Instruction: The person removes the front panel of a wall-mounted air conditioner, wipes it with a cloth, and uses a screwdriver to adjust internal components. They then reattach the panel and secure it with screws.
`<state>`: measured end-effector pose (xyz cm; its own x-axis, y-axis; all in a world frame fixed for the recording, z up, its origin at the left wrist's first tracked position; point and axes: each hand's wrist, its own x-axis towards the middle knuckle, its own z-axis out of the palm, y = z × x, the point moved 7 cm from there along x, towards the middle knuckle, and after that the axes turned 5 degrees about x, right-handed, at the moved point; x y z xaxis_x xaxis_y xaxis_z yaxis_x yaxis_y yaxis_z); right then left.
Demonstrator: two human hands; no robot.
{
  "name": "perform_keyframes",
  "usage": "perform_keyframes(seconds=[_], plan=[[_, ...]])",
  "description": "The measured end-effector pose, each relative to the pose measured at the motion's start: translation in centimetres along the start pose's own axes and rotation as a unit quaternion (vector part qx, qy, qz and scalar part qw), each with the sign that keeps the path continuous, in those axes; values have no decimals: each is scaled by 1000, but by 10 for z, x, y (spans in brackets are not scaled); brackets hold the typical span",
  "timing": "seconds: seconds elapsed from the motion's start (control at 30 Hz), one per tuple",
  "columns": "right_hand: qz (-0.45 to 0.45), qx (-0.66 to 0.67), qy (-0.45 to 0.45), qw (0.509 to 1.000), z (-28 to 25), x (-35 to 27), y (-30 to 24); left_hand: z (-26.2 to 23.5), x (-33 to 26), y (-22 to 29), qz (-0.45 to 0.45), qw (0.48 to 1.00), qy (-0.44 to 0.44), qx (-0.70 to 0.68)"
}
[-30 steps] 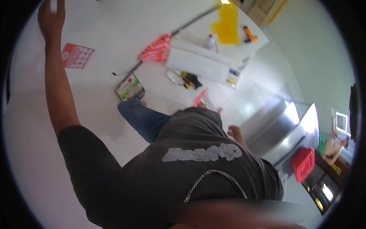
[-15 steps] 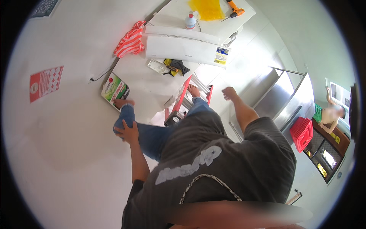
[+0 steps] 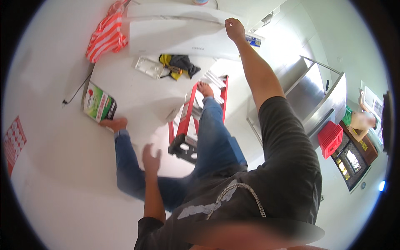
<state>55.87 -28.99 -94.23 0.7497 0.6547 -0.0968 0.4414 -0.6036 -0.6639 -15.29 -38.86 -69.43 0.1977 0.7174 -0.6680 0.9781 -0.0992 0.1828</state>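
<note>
My right hand (image 3: pixel 235 30) is raised over the right part of a long white casing (image 3: pixel 179 41), like a wall air conditioner's. Its fingers are curled; whether they grip anything or touch the casing cannot be made out. Lower down, my left hand (image 3: pixel 151 160) hangs beside my bent left leg, slightly blurred, fingers apart and nothing in them. My right bare foot (image 3: pixel 205 88) is on a red-railed stepladder (image 3: pixel 192 109). The left bare foot (image 3: pixel 114 124) is against a box (image 3: pixel 98 103) with a green, white and red label.
A white plastic plate (image 3: pixel 149 67) and a black-and-yellow cloth-like bundle (image 3: pixel 179 64) lie below the casing. A red-striped bag (image 3: pixel 107 35) is at its left. Steel shelving (image 3: pixel 310 98) and stacked red baskets (image 3: pixel 330 139) stand right. Another person (image 3: pixel 359 121) is at far right.
My right hand has reached up and forward to the casing. The left hand has come off my left knee. My view has moved closer to the casing and ladder.
</note>
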Motion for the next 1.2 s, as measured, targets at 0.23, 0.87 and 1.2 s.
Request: perform_keyframes(seconds=[0.23, 0.87, 1.2], plan=[[307, -101, 259, 910, -105, -64, 125, 138, 69, 69, 80, 985, -130, -86], [222, 618, -99, 748, -149, -202, 68, 170, 88, 94, 219, 935, -208, 187], [-32, 707, -229, 668, -261, -235, -316, -31, 93, 113, 287, 927, 238, -48]])
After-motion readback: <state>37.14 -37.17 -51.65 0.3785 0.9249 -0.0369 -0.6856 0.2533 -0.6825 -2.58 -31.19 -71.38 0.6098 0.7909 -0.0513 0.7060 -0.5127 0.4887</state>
